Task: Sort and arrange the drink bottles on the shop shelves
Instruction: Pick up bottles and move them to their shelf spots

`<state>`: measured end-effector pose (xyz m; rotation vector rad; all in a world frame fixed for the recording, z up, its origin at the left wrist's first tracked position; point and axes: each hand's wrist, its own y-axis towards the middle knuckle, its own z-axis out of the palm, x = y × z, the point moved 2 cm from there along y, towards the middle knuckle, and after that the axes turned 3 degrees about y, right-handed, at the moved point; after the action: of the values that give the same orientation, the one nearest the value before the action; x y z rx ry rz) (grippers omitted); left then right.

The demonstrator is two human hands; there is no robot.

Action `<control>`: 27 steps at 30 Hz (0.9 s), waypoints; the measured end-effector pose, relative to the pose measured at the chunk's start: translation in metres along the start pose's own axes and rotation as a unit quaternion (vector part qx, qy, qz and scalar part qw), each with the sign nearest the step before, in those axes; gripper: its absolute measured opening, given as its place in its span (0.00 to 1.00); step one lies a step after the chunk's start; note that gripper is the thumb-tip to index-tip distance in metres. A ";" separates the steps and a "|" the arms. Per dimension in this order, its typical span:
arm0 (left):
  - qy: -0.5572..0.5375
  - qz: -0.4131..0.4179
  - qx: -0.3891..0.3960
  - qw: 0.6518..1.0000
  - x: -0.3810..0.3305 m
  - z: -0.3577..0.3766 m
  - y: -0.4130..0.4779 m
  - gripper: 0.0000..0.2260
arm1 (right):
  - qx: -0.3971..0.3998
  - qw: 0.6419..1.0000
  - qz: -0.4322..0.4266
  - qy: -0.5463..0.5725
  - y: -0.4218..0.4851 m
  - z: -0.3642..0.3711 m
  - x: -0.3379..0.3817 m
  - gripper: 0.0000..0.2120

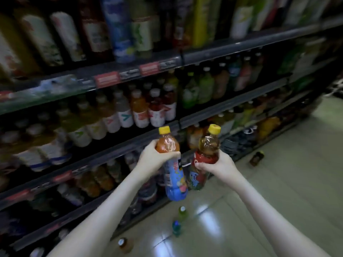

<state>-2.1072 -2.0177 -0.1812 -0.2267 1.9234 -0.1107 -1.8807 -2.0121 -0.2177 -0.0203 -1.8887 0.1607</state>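
I see both hands raised mid-frame in front of the shelves (232,47), which are blurred and packed with bottles. Left hand (154,157) grips the blue-label bottle (175,180) at its shoulder; yellow cap, reddish drink. Right hand (221,165) grips the red-label bottle (206,145) at the label; yellow cap, amber drink. Both are cap-up and their lower bodies lean toward each other; can't tell if they touch. On the tiled floor (278,182): green bottle (182,213) and teal bottle (176,228) lower centre, amber bottle (125,244) at bottom edge, dark bottle (257,157) right of centre by the shelf base
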 end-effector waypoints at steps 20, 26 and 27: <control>0.029 0.116 0.176 0.977 -0.226 0.495 0.204 0.31 | -0.114 0.992 0.055 0.011 0.149 -0.503 -0.143 0.22; 0.037 0.138 0.206 0.968 -0.316 0.623 0.301 0.23 | -0.137 0.989 0.044 -0.024 0.244 -0.655 -0.155 0.20; 0.040 0.139 0.205 0.968 -0.331 0.642 0.314 0.22 | -0.145 0.988 0.045 -0.022 0.258 -0.680 -0.158 0.21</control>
<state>-1.4273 -1.6202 -0.1650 0.3280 1.9438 -0.3280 -1.2050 -1.7024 -0.1876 -0.3030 -1.9430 -0.0552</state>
